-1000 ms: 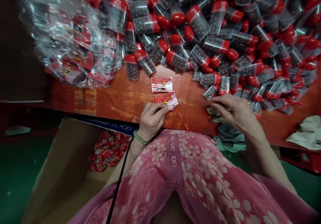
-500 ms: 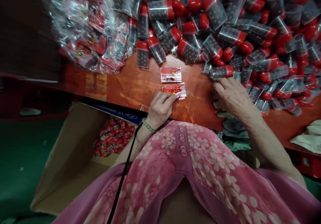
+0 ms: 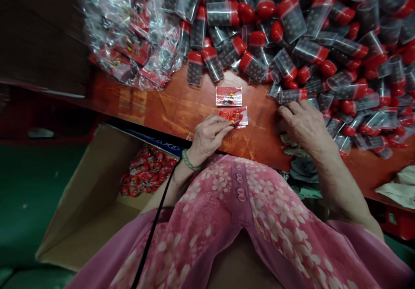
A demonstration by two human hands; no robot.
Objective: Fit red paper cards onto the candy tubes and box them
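My left hand (image 3: 209, 135) pinches a small red printed plastic sleeve (image 3: 231, 115) between thumb and fingers, just above the wooden table. Part of that sleeve and whatever lies beneath it are covered by my fingers. Directly beyond it, another flat red sleeve (image 3: 228, 96) lies on the table. My right hand (image 3: 301, 120) is at the near edge of a heap of clear plastic tubes, fingers curled against a red-capped clear tube (image 3: 292, 95) lying on its side. Its fingertips are partly hidden. Dark beads show inside many tubes in the heap (image 3: 311, 51).
A crinkled clear bag (image 3: 129, 42) of red sleeves sits at the table's left. Below the edge stands an open cardboard box (image 3: 81, 202) holding many red-wrapped pieces (image 3: 151, 170). Cloths (image 3: 303, 170) lie near my right forearm, with a pale cloth (image 3: 400, 187) farther right.
The whole view has shifted a little, so the table items appear farther right. My left hand has shifted slightly on the red sleeve. My right hand remains at the same tube.
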